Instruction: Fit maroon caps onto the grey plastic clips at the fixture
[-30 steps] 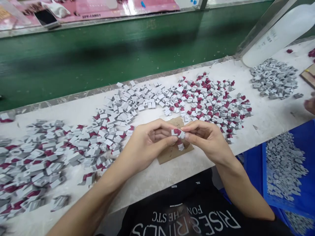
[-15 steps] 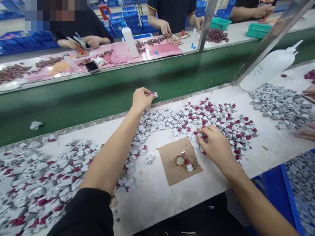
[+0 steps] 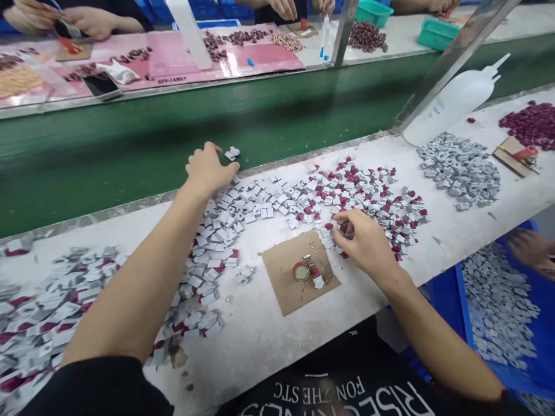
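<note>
My left hand (image 3: 209, 169) reaches over the far edge of the table, its thumb and fingers apart. Just beyond its fingertips, a small grey-white block with a maroon part (image 3: 232, 153) lies on the green conveyor belt (image 3: 277, 124). At the near side of a pile of grey and maroon pieces (image 3: 368, 196), my right hand (image 3: 362, 240) has thumb and forefinger curled round a small maroon piece (image 3: 329, 226). Between my arms lies a cardboard square (image 3: 281, 289). It bears a round bead-rimmed cap (image 3: 300, 271) and a grey-maroon piece (image 3: 318, 281).
More pieces (image 3: 47, 323) cover the table at left. A white squeeze bottle (image 3: 451, 107) leans beside a metal post (image 3: 422, 107). Past it are grey (image 3: 462, 170) and maroon (image 3: 531, 122) piles. A co-worker's hand (image 3: 533, 248) is over a blue bin (image 3: 463, 312). Other people work across the belt.
My left hand has let go of the grey-maroon block, which now lies on the belt. The view has shifted right and down. A co-worker's hand at right has moved down over the bin.
</note>
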Demonstrator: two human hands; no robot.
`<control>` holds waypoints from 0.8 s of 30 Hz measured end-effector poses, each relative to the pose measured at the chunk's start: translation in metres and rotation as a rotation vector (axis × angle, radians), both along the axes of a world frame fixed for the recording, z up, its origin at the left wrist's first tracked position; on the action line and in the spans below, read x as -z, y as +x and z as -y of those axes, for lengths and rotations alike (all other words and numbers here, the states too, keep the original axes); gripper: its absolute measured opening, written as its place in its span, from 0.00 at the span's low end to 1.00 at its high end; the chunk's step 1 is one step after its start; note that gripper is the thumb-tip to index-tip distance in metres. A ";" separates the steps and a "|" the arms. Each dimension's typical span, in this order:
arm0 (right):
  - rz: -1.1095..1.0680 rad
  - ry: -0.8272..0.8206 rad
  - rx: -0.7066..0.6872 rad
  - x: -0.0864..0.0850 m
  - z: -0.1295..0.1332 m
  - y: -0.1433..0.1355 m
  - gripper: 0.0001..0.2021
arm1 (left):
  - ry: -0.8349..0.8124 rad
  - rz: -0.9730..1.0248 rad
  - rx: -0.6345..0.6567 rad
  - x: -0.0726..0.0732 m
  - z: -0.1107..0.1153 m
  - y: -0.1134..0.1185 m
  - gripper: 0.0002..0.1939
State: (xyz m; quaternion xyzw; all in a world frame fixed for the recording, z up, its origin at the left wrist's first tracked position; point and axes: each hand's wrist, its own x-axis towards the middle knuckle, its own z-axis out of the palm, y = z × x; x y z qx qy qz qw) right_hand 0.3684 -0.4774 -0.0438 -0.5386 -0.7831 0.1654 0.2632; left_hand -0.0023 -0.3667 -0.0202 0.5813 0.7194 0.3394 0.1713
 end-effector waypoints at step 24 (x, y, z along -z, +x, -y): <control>-0.041 -0.037 -0.224 0.000 0.076 0.035 0.08 | -0.110 -0.362 0.146 -0.001 0.096 0.030 0.15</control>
